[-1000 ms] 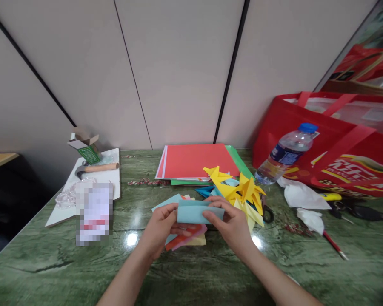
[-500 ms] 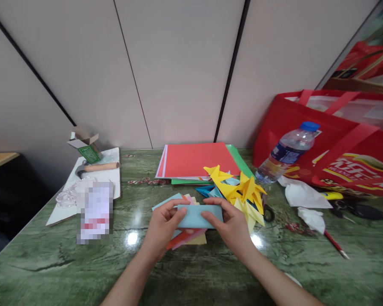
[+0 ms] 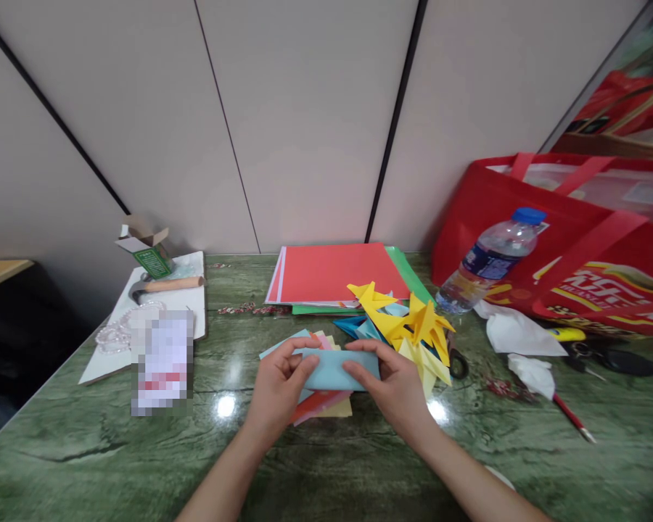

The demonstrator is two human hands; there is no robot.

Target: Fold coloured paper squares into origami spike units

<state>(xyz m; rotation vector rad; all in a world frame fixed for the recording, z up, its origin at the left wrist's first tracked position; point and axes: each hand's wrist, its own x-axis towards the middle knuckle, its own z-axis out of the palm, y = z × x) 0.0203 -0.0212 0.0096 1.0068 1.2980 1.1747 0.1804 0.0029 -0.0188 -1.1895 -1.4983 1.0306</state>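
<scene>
A folded light blue paper is held between both hands just above the green marble table. My left hand pinches its left end, thumb on top. Its right end is pinched by my right hand, fingers curled over the upper edge. Under the hands lies a small stack of coloured paper squares in red, pink, yellow and blue. Just beyond my right hand sits a heap of folded yellow paper shapes with some blue pieces among them.
A stack of large red and green sheets lies at the back. A water bottle leans on a red bag at right, near crumpled tissues, scissors and a red pen. Left: white paper, hammer, small green box.
The blue paper has come down slightly and both hands have shifted their fingers along it, the left thumb now pressing on the fold. The rest of the table is unchanged.
</scene>
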